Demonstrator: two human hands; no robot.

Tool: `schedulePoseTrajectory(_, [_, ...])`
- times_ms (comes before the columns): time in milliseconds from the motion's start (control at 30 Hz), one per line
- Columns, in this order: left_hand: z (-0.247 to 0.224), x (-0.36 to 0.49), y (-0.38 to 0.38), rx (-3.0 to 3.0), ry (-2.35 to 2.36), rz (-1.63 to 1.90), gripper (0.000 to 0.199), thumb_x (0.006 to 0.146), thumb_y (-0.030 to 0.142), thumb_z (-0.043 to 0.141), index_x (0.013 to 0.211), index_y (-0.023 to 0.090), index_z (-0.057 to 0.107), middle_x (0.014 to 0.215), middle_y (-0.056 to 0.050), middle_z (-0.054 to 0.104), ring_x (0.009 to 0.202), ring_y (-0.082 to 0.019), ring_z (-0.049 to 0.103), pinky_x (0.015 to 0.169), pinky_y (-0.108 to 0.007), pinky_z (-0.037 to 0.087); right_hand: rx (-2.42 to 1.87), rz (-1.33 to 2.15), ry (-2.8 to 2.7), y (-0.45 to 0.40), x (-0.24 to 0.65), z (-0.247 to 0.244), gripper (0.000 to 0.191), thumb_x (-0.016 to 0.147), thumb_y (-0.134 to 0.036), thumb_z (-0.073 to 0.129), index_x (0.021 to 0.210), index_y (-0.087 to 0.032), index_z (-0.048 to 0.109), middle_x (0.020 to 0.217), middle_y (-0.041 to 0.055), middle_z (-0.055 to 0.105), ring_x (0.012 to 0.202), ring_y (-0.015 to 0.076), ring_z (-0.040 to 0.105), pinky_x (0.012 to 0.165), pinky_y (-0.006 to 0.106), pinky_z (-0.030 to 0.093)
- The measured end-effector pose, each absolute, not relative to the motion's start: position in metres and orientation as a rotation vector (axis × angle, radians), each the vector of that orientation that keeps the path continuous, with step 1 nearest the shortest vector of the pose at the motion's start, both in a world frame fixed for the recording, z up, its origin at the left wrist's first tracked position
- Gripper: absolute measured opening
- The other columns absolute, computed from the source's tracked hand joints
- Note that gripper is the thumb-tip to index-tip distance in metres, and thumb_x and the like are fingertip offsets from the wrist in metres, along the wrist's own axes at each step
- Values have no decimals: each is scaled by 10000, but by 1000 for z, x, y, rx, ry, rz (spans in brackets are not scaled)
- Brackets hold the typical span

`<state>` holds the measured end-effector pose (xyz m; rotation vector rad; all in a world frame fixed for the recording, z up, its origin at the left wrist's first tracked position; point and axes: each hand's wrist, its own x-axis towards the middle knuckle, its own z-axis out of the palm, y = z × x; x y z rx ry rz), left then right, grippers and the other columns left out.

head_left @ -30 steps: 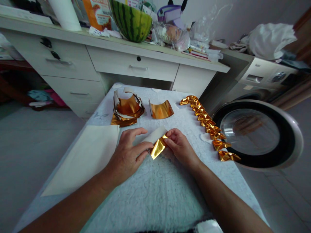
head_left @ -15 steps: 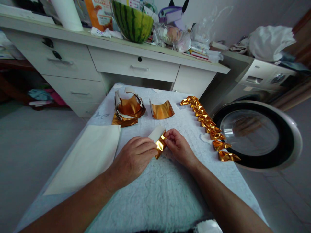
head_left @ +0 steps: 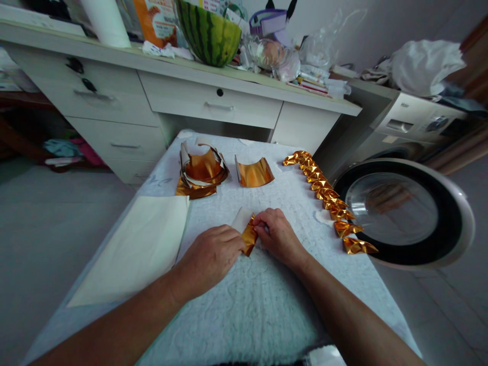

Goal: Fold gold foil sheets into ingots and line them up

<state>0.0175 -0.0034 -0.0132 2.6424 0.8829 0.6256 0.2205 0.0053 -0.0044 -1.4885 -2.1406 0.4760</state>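
Observation:
A partly folded piece of gold foil paper (head_left: pixel 249 238) lies over the middle of the cloth-covered table, its pale side showing at the upper left. My left hand (head_left: pixel 213 256) grips its left edge between closed fingers. At its upper right edge, my right hand (head_left: pixel 275 235) pinches it with thumb and fingertips. Beyond the hands, a curved gold sheet (head_left: pixel 254 173) rests by itself. Left of that sits a pile of curled gold and white sheets (head_left: pixel 203 168). A row of folded gold pieces (head_left: pixel 324 193) runs down the table's right side.
A large cream paper sheet (head_left: pixel 133 249) covers the table's left part. Behind stands a white desk (head_left: pixel 213 104) bearing a watermelon half (head_left: pixel 209 35) and plastic bags. An open washing machine door (head_left: pixel 404 211) is close to the table's right edge.
The gold piece has turned more upright and shifted slightly toward me, with its bright creased face now darker and flatter. Both hands have moved slightly with it, still holding on.

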Motion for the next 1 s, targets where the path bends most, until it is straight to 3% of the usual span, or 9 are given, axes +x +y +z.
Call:
schedulePoseTrajectory(233, [-9, 16, -7, 2572, 934, 584, 142, 884, 99, 503, 780, 178, 559, 810, -24, 614, 815, -184, 574, 740, -325, 468, -1356, 546, -2180, 3, 221, -1, 176, 818, -33, 545, 849, -178, 640, 930, 58, 623, 928, 191, 531, 863, 333, 425])
schedulePoseTrajectory(400, [-8, 17, -8, 2544, 943, 590, 144, 871, 79, 485, 786, 176, 549, 817, -27, 604, 817, -183, 567, 733, -323, 454, -1223, 590, -2261, 0, 221, 2, 304, 751, 40, 476, 894, -176, 633, 948, 62, 618, 930, 183, 538, 867, 319, 426])
schedulePoseTrajectory(633, [-6, 17, -8, 2482, 987, 625, 149, 858, 80, 483, 756, 182, 521, 792, -22, 585, 796, -178, 545, 720, -317, 435, -1167, 648, -2430, -9, 220, 12, 285, 644, -87, 644, 905, -188, 589, 1015, 66, 559, 973, 234, 477, 920, 399, 380])
schedulePoseTrajectory(867, [-6, 17, -6, 2436, 1014, 586, 145, 811, 61, 536, 737, 185, 545, 799, -12, 579, 816, -178, 536, 741, -320, 425, -1166, 668, -2414, -7, 220, 7, 77, 832, -158, 632, 888, -209, 647, 1027, 55, 552, 992, 209, 473, 912, 381, 362])
schedulePoseTrajectory(1000, [-5, 15, -4, 2389, 1092, 571, 105, 774, 89, 612, 785, 192, 600, 903, -22, 597, 908, -201, 540, 819, -354, 430, -1164, 692, -2385, -6, 219, 4, 82, 850, -147, 631, 852, -214, 678, 1033, 53, 554, 1022, 208, 479, 925, 386, 359])
